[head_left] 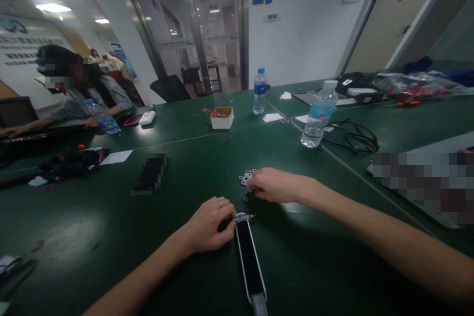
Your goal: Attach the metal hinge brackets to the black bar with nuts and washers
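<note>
My left hand [213, 224] rests on the green table with its fingers curled. Its thumb and fingertips close at the left end of a small metal rod [246, 217]. That rod lies across the far end of a long white-edged strip [249, 256] with a black face, pointing toward me. Further forward, my right hand [272, 185] reaches in from the right, fingers bent down and pressed together. What is between those fingertips is hidden. Just left of them lies a cluster of small metal plates and nuts [246, 177], with one loose nut [246, 199] nearer to me.
Beyond stand a small box [222, 119], a water bottle [260, 91] and a larger bottle [319, 114]. A phone [151, 174] lies left. Black cables [351, 138] and a laptop [425, 182] are at right. Another person [85, 84] sits at the far left.
</note>
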A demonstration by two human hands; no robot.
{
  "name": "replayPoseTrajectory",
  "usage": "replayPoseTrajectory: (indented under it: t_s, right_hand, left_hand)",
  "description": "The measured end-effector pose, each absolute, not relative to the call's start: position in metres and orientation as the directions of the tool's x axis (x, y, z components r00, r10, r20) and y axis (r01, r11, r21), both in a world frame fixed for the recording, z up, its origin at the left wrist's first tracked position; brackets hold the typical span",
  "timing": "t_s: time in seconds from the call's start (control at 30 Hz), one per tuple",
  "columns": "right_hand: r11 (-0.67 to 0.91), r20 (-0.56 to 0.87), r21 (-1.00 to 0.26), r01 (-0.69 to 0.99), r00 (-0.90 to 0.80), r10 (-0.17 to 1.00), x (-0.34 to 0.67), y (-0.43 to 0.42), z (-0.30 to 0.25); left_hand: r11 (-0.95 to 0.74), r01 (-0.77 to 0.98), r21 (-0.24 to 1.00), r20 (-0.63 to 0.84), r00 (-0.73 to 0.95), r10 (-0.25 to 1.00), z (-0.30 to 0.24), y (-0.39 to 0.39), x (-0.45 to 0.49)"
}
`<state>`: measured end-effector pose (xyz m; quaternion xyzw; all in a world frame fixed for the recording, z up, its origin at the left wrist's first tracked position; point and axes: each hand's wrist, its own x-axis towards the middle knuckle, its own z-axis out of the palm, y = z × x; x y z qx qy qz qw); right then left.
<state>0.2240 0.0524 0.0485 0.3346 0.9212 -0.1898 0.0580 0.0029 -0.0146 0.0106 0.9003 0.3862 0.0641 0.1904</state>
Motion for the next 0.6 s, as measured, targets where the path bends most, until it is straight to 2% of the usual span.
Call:
replayPoseTrajectory:
  t_s: [0.33, 0.6]
  right_hand:
    - [0.673, -0.25, -0.264, 0.69, -0.723, 0.644, 0.2192, 0.0522, 0.0427]
    - [0.676, -0.301, -0.219, 0.704, -0.708, 0.639, 0.2165, 0.0478, 0.0457]
  left_hand:
    - [-0.638, 0.66, 0.396, -0.007, 0.697, 0.717, 0.0097, -0.0146, 0.0039]
    - [-0.628, 0.667, 0.401, -0.021, 0.691, 0.722, 0.0114, -0.0149, 0.0034]
